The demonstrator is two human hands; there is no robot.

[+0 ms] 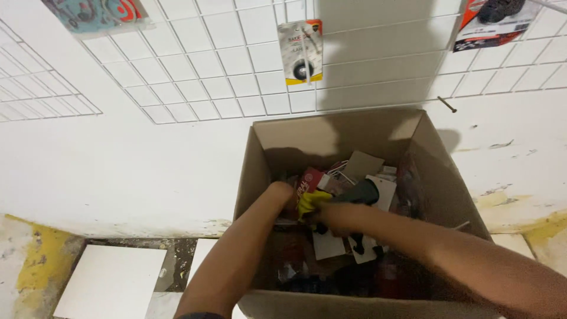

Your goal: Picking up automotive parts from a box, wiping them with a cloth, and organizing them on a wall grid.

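In the head view, an open cardboard box (260, 171) is seen standing on the floor against a white wall, and both arms are reached down into it. The left hand (282, 192) is sunk among the contents at the left side of the box; its fingers are hidden, so whether it is shut on anything cannot be told. The right hand (338, 218) is stretched across from the right and is closed around a packaged item made up of a yellow part (309, 202), a dark grey part (360, 194) and a white backing card (385, 190). This package is held near the middle of the box, just above the other goods, with the yellow end just beside the left hand. A red packet (307, 180) is lying directly behind the two hands, and a brown card piece (361, 165) is propped further back. More white cards (328, 245) are spread below the right hand.

On the wall a white wire grid (207, 65) is mounted, and a carded item with a black disc (301, 52) is hung on it above the box. Other packets are hung at the upper left (97, 13) and upper right (493, 20). White tiles (112, 282) are laid on the floor left of the box.
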